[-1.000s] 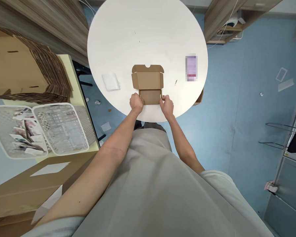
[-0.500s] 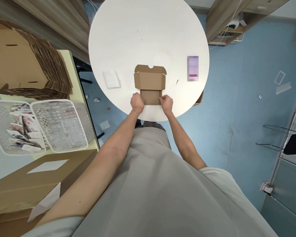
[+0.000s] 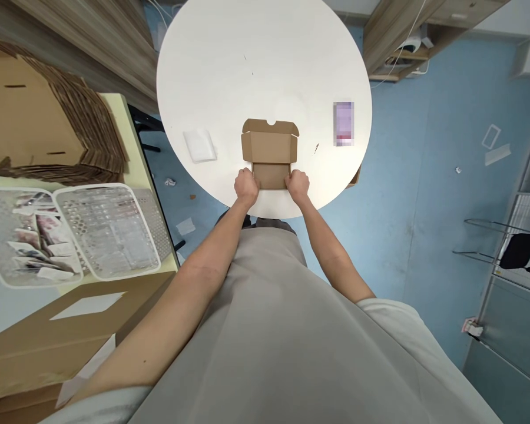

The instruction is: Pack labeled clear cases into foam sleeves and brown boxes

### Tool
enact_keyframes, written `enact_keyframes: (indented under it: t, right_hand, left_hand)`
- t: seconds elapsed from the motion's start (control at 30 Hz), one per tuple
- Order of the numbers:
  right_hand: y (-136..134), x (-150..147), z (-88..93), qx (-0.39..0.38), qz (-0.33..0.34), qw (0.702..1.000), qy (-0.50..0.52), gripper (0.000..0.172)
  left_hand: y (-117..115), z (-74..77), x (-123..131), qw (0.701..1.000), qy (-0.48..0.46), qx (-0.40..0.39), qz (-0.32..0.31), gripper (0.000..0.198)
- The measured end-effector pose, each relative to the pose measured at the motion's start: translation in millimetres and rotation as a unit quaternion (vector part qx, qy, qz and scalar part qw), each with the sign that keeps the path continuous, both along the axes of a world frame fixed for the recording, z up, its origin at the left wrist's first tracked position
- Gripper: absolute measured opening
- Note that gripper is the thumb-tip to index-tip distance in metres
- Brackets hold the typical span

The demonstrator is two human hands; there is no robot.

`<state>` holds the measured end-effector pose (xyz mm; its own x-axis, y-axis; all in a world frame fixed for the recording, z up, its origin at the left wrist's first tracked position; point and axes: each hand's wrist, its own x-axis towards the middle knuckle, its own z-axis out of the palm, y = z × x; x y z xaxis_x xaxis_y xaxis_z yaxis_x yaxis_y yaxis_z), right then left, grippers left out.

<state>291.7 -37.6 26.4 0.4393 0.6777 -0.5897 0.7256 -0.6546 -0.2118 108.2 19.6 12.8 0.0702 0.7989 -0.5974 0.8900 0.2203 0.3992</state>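
Observation:
A small brown cardboard box lies on the white round table near its front edge. Its lid is folded back away from me, with the side flaps and notched front flap spread out. My left hand is closed around the left side wall of the box, and my right hand grips the right side wall, fingers curled over it. The bottom of the box shows bare cardboard. To the left lies a white flat packet; on the right is a purple box, blurred out.
On the left side table stand a stack of flattened cardboard boxes, a white basket of packets and another basket of clear plastic pieces. A large carton is nearer me. Paper scraps lie on the blue floor.
The fingers of my right hand have curled further over the right wall of the box. My left hand stays on the left wall. The view has shifted slightly.

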Motion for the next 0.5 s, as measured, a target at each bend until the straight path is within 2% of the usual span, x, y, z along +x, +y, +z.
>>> enact_keyframes:
  t: [0.17, 0.27, 0.4, 0.5]
  right_hand:
    - [1, -5, 8.6, -0.017, -0.018, 1.000, -0.014, 0.029]
    - [-7, -8, 14.6, -0.003, -0.046, 0.998, -0.036, 0.035]
    - [-33, -11, 32.1, 0.065, -0.105, 0.991, -0.054, 0.051]
    - [-56, -17, 50.2, 0.072, -0.135, 0.987, -0.054, 0.052]
  left_hand:
    - [-1, 10.9, -14, 0.999, -0.028, -0.023, -0.025, 0.012]
    - [11, 14.5, -44, 0.998, -0.046, 0.035, 0.008, 0.024]
    - [59, 11.4, -96, 0.983, 0.000, 0.129, 0.128, 0.040]
    - [97, 4.0, -115, 0.975, 0.037, 0.115, 0.185, 0.055]
